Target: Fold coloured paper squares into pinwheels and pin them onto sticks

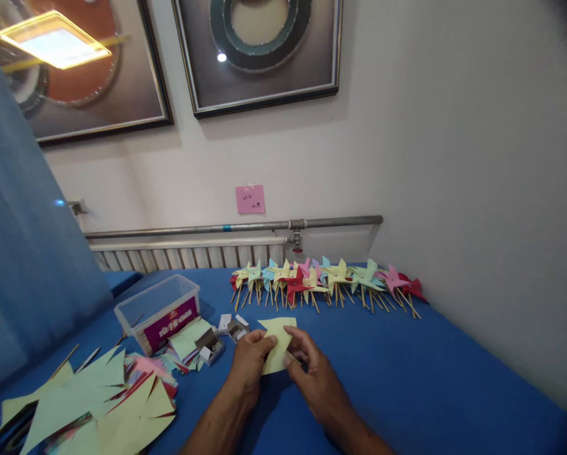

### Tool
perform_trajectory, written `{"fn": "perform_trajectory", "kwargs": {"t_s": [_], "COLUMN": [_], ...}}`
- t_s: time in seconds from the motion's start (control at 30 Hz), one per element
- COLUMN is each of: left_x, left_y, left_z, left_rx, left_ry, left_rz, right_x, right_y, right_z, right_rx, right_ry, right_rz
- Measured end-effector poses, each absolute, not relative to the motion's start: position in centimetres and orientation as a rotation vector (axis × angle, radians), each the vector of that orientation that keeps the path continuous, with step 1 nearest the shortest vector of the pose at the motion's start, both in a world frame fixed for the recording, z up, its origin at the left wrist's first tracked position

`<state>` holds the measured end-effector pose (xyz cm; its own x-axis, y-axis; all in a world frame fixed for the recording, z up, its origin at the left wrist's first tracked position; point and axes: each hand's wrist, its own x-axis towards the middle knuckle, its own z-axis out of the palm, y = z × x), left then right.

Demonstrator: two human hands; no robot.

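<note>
I see my left hand (251,355) and right hand (306,363) both pinching a pale yellow paper (277,344), flat, creased, corners pointed, over the blue table (406,373).

Both hands low, close together: left (251,357) and right (306,360) fingers pinched.

My left hand (252,357) and right hand (306,365) cover the lower part of the yellow paper (277,344), so I can't tell how its near edge is folded. The writing on the pink note (249,199) is too small to read. The cut paper pile (93,404) runs off the bottom edge. My forearms are cut off there too.
</note>
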<state>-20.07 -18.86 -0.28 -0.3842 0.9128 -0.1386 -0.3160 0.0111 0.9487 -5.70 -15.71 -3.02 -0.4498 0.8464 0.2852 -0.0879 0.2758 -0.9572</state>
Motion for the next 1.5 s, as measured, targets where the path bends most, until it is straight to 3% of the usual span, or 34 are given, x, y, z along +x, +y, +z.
{"fn": "perform_trajectory", "kwargs": {"t_s": [0.33,0.6,0.77,0.93,1.3,1.5], "left_x": [-19.6,-19.2,-18.6,-18.5,-18.1,-18.4], "left_y": [-19.0,-19.1,-19.3,-19.4,-19.2,-19.3], "left_z": [0.0,-0.1,0.1,0.3,-0.5,0.0], "left_rx": [0.631,0.52,0.488,0.521,0.732,0.694], "left_ry": [1.238,1.101,1.038,1.032,1.24,1.192], "left_rz": [1.632,1.689,1.698,1.673,1.598,1.614], "right_x": [-6.2,-5.9,-5.7,-5.5,-6.7,-6.4], "right_y": [-15.1,-16.6,-17.0,-16.8,-14.2,-13.6], "right_z": [-3.1,-3.2,-2.5,-2.1,-3.4,-3.0], "right_rx": [-0.782,-0.741,-0.719,-0.758,-0.786,-0.752], "right_ry": [-1.468,-2.012,-2.124,-1.964,-1.295,-1.177], "right_rz": [1.313,0.339,0.101,0.316,1.307,1.488]}}
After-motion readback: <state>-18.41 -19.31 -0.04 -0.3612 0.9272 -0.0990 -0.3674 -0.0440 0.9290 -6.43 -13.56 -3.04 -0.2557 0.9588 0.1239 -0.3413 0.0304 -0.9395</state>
